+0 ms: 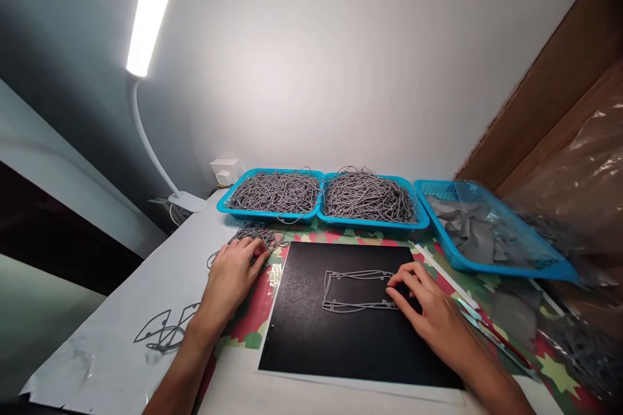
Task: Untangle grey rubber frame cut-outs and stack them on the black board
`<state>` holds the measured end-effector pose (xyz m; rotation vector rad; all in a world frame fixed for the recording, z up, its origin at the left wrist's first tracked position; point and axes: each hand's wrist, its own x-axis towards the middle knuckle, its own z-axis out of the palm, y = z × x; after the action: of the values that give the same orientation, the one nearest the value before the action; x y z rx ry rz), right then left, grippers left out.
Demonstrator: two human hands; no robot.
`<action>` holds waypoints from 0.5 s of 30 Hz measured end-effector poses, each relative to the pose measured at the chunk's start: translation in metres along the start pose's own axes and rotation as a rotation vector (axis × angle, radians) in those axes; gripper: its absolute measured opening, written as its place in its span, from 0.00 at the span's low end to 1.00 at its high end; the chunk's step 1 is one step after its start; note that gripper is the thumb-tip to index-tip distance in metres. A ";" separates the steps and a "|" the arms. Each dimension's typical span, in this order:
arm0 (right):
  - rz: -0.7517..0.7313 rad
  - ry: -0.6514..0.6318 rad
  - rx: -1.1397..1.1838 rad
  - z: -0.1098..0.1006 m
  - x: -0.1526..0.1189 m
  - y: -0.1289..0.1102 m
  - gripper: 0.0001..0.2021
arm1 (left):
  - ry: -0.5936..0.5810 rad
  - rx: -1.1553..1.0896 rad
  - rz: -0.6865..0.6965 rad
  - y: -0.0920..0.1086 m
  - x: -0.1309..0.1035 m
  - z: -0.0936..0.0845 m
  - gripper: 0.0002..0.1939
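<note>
On the black mat [302, 337] lie thin grey rectangular gaskets [360, 306], at least two overlapping, with small tabs at their corners. My right hand [426, 305] is at their right end, thumb and forefinger closed around that edge. To the left of the mat, my left hand [236, 272] rests with curled fingers at a small heap of thin grey gaskets [257, 231]. Its thumb and forefinger are near each other; what lies between them is not clear. A few loose grey gaskets [168, 331] lie on the white surface beside my left forearm.
Two blue baskets [318, 211] heaped with grey gaskets stand along the wall. A third blue basket [467, 266] holds flat grey pieces and clear plastic. Tweezers [496, 334] lie right of the mat. A lit lamp [150, 19] stands left; cardboard [545, 97] rises at right.
</note>
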<state>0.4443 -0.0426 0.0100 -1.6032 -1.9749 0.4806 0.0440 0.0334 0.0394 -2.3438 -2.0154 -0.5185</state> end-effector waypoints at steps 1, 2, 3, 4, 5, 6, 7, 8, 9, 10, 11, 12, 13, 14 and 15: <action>0.001 0.001 0.004 0.001 0.000 0.001 0.12 | 0.011 -0.001 -0.001 0.001 0.000 -0.001 0.14; 0.002 0.002 0.009 0.002 0.000 0.001 0.12 | 0.024 -0.003 -0.004 0.001 0.000 -0.002 0.15; 0.000 0.003 0.014 0.002 0.001 0.001 0.12 | 0.038 -0.004 -0.008 0.002 0.001 -0.002 0.16; -0.004 0.008 0.018 0.003 0.001 0.001 0.12 | 0.053 -0.006 -0.014 0.002 0.003 -0.002 0.17; -0.009 0.012 0.020 0.003 0.001 0.001 0.13 | 0.069 -0.006 -0.021 0.003 0.004 -0.001 0.17; -0.014 0.015 0.018 0.003 0.001 0.000 0.13 | 0.082 -0.006 -0.028 0.004 0.007 0.000 0.18; -0.017 0.016 0.014 0.002 0.001 0.000 0.12 | 0.090 -0.009 -0.031 0.005 0.009 0.001 0.18; -0.020 0.017 0.009 0.002 0.001 -0.001 0.12 | 0.092 -0.014 -0.030 0.006 0.012 0.003 0.17; -0.023 0.019 0.005 0.002 0.001 -0.001 0.12 | 0.090 -0.021 -0.026 0.007 0.014 0.005 0.16; -0.028 0.020 0.002 0.001 0.001 -0.001 0.12 | 0.084 -0.032 -0.020 0.007 0.016 0.006 0.15; -0.034 0.022 0.001 0.001 0.001 -0.001 0.12 | 0.079 -0.044 -0.015 0.007 0.018 0.007 0.14; -0.039 0.027 0.000 0.001 0.001 -0.001 0.12 | 0.079 -0.057 -0.013 0.007 0.018 0.007 0.14; -0.043 0.033 -0.001 0.002 0.001 0.000 0.11 | 0.085 -0.071 -0.017 0.006 0.018 0.006 0.13; -0.044 0.037 -0.003 0.002 0.001 0.000 0.11 | 0.095 -0.085 -0.023 0.006 0.017 0.005 0.14; -0.044 0.040 -0.004 0.002 0.001 0.001 0.11 | 0.110 -0.101 -0.030 0.006 0.015 0.003 0.14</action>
<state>0.4435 -0.0416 0.0080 -1.5568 -1.9781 0.4243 0.0518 0.0471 0.0419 -2.2864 -2.0240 -0.7498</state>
